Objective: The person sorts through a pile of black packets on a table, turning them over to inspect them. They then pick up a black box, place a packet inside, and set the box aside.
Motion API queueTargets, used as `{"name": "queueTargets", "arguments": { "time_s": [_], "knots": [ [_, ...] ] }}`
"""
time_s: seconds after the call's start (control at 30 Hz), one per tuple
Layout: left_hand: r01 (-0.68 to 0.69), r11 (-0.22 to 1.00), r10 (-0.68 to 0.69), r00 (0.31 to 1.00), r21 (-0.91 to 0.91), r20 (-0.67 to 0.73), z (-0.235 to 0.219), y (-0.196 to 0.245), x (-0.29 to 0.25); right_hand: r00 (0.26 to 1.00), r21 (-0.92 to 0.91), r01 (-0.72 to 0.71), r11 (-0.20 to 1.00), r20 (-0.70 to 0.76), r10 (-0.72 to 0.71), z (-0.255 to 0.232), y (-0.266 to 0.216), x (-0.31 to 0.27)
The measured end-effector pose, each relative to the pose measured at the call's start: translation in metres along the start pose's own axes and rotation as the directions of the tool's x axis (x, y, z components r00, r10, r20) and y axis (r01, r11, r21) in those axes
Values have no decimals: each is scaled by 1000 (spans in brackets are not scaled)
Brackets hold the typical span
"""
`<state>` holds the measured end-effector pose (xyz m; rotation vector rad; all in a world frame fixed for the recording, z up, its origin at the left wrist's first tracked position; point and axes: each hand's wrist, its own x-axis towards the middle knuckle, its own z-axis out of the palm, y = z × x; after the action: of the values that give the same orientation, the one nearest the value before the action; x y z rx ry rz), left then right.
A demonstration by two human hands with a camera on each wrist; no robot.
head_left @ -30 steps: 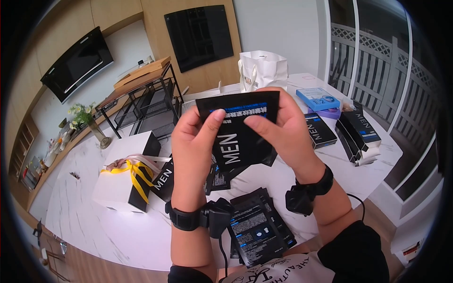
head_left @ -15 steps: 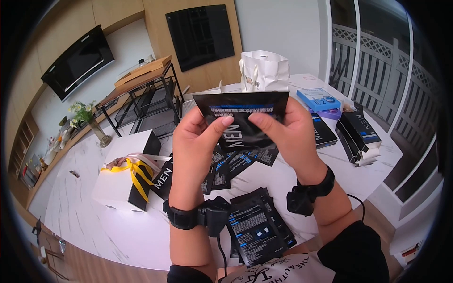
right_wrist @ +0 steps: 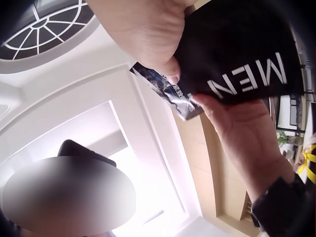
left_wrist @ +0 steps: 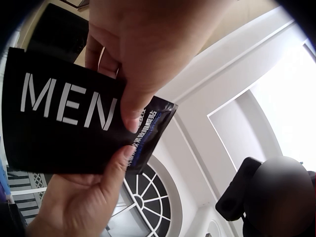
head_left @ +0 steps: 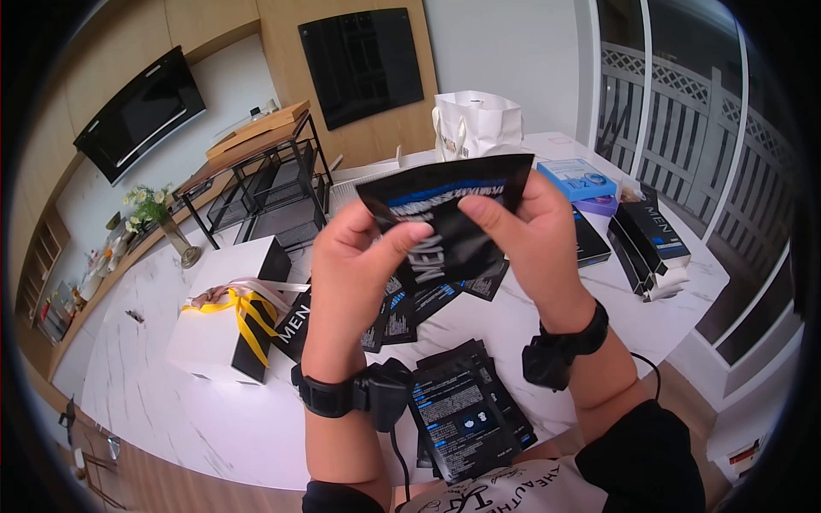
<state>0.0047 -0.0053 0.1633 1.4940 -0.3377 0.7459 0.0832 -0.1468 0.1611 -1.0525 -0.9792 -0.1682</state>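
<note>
A black sachet (head_left: 457, 235) marked MEN is held up over the table between both hands. My left hand (head_left: 355, 256) pinches its left side, thumb on the front face and fingers behind. On the other side my right hand (head_left: 534, 248) grips it the same way. In the left wrist view the sachet (left_wrist: 64, 113) shows large white letters, with both thumbs close together near its printed end. The right wrist view shows the sachet (right_wrist: 237, 54) creased at that end. Below the hands lies a pile of black sachets (head_left: 466, 415) with small print.
More black sachets (head_left: 398, 316) are spread behind the hands. At left sits a white box (head_left: 209, 321) with yellow and pink ribbons. A white paper bag (head_left: 479, 124) stands at the back. Blue box (head_left: 577, 178), purple box and black boxes (head_left: 658, 235) lie at right; a wire rack (head_left: 274, 188) stands back left.
The sachet was tilted and raised slightly, its right end now higher than the left. The right thumb has moved up a little; both hands keep their hold.
</note>
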Motion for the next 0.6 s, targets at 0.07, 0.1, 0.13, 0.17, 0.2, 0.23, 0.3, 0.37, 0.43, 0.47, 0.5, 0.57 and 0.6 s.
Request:
{"name": "queueTargets", "arguments": {
  "time_s": [0.07,0.1,0.13,0.17,0.2,0.23,0.3,0.37,0.43,0.47,0.5,0.57,0.6],
  "knots": [
    [18,1000,-18,1000,8,21,4,2,-2,1000,42,-29,999,-1,29,-2,0,3],
    [37,999,-37,999,11,-10,5,2,-1,1000,41,-28,999,0,28,-1,-1,2],
    [57,998,-56,998,14,-41,6,2,0,1000,32,-19,999,-7,19,3,-4,0],
    [29,999,-30,998,-24,-52,3,0,1,1000,23,-11,1000,-14,11,5,-6,-2],
    [30,999,-31,998,-24,-52,0,-1,3,999,-34,-13,999,34,15,6,-5,-4],
    [-3,1000,3,999,0,-51,-3,-2,3,995,-123,29,992,101,-16,3,-2,-5],
    [-27,1000,27,999,2,-44,-3,0,2,985,-184,62,981,170,-30,1,-1,-7],
    [-6,1000,6,1000,-22,-14,-2,1,0,996,-85,26,996,83,-19,3,-2,-4],
    [-12,1000,12,999,0,47,-2,1,-3,1000,30,-12,999,24,12,-2,2,2],
    [-13,1000,13,999,0,48,1,1,-2,1000,30,-11,999,24,10,-1,0,2],
    [7,1000,-7,1000,-18,14,4,2,-1,999,98,-41,994,25,39,1,-3,2],
    [29,999,-30,999,-42,-39,6,1,1,997,166,-72,983,30,68,4,-4,1],
    [29,999,-30,999,-42,-39,4,0,2,998,177,-54,983,49,46,6,-3,0]
  ]
}}
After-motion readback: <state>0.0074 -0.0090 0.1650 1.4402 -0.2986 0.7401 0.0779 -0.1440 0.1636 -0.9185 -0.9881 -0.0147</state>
